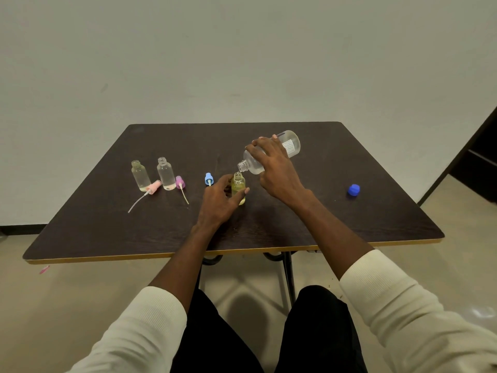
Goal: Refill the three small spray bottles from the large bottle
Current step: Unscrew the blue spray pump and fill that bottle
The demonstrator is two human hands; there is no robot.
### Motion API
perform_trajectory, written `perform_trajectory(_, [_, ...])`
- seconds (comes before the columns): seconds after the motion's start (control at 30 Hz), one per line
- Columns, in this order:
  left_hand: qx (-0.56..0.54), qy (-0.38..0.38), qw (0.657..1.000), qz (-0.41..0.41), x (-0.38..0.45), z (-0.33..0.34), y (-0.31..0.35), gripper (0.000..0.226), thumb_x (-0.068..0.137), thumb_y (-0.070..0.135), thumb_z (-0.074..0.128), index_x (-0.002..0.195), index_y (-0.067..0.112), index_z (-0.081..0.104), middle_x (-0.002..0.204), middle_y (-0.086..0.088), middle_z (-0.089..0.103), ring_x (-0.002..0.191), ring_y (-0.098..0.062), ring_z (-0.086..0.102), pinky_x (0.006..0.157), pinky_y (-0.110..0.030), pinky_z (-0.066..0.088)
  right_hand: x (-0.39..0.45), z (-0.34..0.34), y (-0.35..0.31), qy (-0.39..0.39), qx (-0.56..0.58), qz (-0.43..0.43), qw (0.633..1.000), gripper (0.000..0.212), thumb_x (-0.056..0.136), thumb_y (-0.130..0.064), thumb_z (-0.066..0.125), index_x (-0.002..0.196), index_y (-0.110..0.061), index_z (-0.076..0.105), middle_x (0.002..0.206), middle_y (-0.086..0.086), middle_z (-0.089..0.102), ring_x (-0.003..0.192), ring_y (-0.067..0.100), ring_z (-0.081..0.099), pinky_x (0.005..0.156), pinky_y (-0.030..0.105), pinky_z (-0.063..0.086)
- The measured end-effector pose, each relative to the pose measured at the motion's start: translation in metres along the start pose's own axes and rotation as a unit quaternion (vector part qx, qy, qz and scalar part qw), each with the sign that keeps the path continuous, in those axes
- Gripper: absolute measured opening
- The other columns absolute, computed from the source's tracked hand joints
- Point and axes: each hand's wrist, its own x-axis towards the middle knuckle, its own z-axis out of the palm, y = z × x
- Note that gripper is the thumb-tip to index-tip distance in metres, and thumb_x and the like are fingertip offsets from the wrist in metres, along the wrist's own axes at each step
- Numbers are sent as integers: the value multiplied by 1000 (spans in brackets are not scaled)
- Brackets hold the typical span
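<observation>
My right hand [274, 168] grips the large clear bottle [291, 144], tipped with its open neck just above the mouth of a small yellowish bottle [238, 184]. My left hand [219, 201] holds that small bottle upright on the dark table [107, 224]. Two other small open bottles [141, 175] [166, 173] stand at the left, both holding clear liquid. Beside them lie a pink spray head [153, 187] and a purple spray head [180, 182], each with its tube. A blue spray head [208, 179] lies just left of my left hand.
The large bottle's blue cap [353, 190] lies on the table at the right. A dark piece of furniture [481, 162] stands at the far right on the floor. A small pink scrap [44, 269] lies on the floor under the table's left front edge.
</observation>
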Motion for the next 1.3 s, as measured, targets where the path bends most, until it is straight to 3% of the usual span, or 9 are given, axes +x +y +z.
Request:
perform_trajectory(0.27, [0, 4, 1000, 1, 0, 0, 2, 49, 86, 34, 77, 126, 9, 62, 100, 14, 63, 88, 2, 61, 75, -2, 45, 0, 0, 1, 3, 0, 0, 1000, 65, 64, 10, 62, 126, -9, 58, 127, 11, 54, 129, 29, 43, 120, 36, 8])
perform_trajectory(0.63, [1, 7, 1000, 11, 0, 1, 0, 48, 86, 35, 77, 125, 11, 63, 102, 13, 65, 93, -4, 65, 80, -14, 51, 0, -1, 1, 5, 0, 2, 1000, 64, 64, 10, 61, 126, -9, 58, 127, 11, 55, 129, 29, 44, 120, 38, 10])
perform_trajectory(1.13, [-1, 9, 1000, 18, 0, 0, -2, 47, 86, 36, 77, 124, 11, 63, 103, 10, 67, 92, -5, 66, 79, -15, 53, 1, -2, 0, 7, -3, -1, 1000, 64, 65, 10, 62, 126, -8, 58, 127, 13, 55, 129, 31, 44, 119, 37, 9])
perform_trajectory(1.3, [-5, 8, 1000, 17, 0, 0, -2, 46, 86, 35, 77, 122, 11, 64, 103, 11, 67, 92, -5, 66, 77, -9, 50, 2, -3, 0, 2, -3, 2, 1000, 64, 66, 10, 61, 127, -8, 57, 128, 13, 54, 130, 31, 43, 119, 38, 9])
